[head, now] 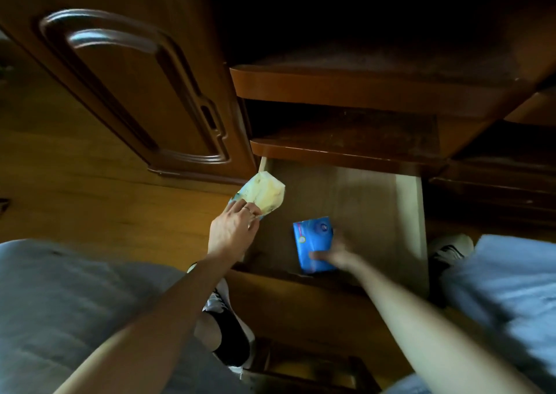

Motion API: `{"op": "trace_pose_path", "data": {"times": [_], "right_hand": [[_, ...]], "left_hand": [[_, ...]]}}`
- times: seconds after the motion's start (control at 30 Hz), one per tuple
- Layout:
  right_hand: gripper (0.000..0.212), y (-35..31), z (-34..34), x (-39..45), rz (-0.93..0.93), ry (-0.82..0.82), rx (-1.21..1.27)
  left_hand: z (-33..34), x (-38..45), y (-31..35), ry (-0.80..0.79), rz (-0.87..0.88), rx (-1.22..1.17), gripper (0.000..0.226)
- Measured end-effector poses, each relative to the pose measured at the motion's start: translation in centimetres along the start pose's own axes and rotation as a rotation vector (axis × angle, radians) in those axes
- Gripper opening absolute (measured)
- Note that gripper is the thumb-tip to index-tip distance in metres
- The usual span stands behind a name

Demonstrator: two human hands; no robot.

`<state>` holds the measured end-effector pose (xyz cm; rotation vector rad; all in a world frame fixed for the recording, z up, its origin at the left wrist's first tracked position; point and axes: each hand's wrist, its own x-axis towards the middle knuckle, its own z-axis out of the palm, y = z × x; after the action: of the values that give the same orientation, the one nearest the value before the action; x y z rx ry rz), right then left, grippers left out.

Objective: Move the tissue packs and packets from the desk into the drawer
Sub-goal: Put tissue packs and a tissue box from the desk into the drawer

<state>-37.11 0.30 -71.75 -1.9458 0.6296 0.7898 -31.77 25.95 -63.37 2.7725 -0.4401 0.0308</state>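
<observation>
The pale wooden drawer [409, 213] stands pulled out below two dark shelves. My left hand [233, 228] grips a yellow tissue pack [264, 193] over the drawer's left wall. My right hand [337, 253], blurred, holds a blue tissue pack [313, 240] low inside the drawer near its front. Whether the blue pack touches the drawer's bottom I cannot tell.
A carved wooden cabinet door [126, 92] rises at the left. Two brown shelves [346, 150] overhang the drawer's back. My knees in light trousers [75, 303] and a black-and-white shoe [224, 318] flank the drawer front. Another shoe [449, 247] sits at the right.
</observation>
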Motion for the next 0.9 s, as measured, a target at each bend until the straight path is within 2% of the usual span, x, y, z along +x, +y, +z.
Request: {"op": "trace_pose_path", "data": {"times": [0.07, 0.17, 0.23, 0.33, 0.47, 0.53, 0.6, 0.7, 0.73, 0.8, 0.83, 0.87, 0.9], "right_hand": [[0.083, 0.1, 0.7, 0.2, -0.027, 0.067, 0.079], [0.111, -0.6, 0.8, 0.3, -0.070, 0.160, 0.063], [0.122, -1.0, 1.0, 0.9, -0.106, 0.134, 0.012], [0.110, -2.7, 3.4, 1.2, -0.118, 0.028, 0.009], [0.110, -6.3, 8.2, 2.0, -0.179, -0.067, -0.296], [0.109, -6.9, 8.1, 2.5, -0.172, -0.127, -0.327], [0.103, -6.2, 6.4, 2.5, -0.168, -0.178, -0.137], [0.091, -5.2, 2.2, 1.3, -0.139, -0.052, 0.290], [0.090, -5.3, 0.7, 0.7, -0.109, -0.060, 0.490], [0.093, -5.6, -1.6, -0.2, -0.101, -0.197, 0.787], [0.096, -5.7, -2.2, -0.6, -0.111, -0.192, 0.813], [0.097, -5.7, -2.5, -0.8, -0.102, -0.114, 0.765], [0.092, -5.5, -2.8, -0.9, -0.104, 0.033, 0.703]], "left_hand": [[-0.3, 0.1, -0.3, 0.026, -0.006, 0.001, 0.017], [-0.8, -0.2, -1.2, 0.072, -0.076, -0.004, 0.019], [-0.9, -0.8, -1.9, 0.070, -0.142, -0.005, 0.018], [-1.2, -1.9, -2.6, 0.064, -0.146, -0.016, 0.015], [-1.5, -2.9, -3.1, 0.061, -0.094, -0.024, 0.014], [-1.5, -3.1, -2.9, 0.064, -0.074, -0.017, 0.016], [-1.4, -2.9, -2.1, 0.068, -0.006, -0.035, 0.016], [-1.0, -2.0, 0.0, 0.069, 0.142, -0.065, 0.012], [-0.7, -1.7, 0.8, 0.064, 0.199, -0.076, 0.012], [-0.1, -1.2, 2.6, 0.051, 0.358, -0.092, 0.014], [0.2, -1.1, 3.4, 0.031, 0.455, -0.092, 0.017], [0.4, -1.2, 4.0, -0.007, 0.539, -0.083, 0.022], [0.7, -1.4, 4.3, -0.049, 0.593, -0.064, 0.030]]}}
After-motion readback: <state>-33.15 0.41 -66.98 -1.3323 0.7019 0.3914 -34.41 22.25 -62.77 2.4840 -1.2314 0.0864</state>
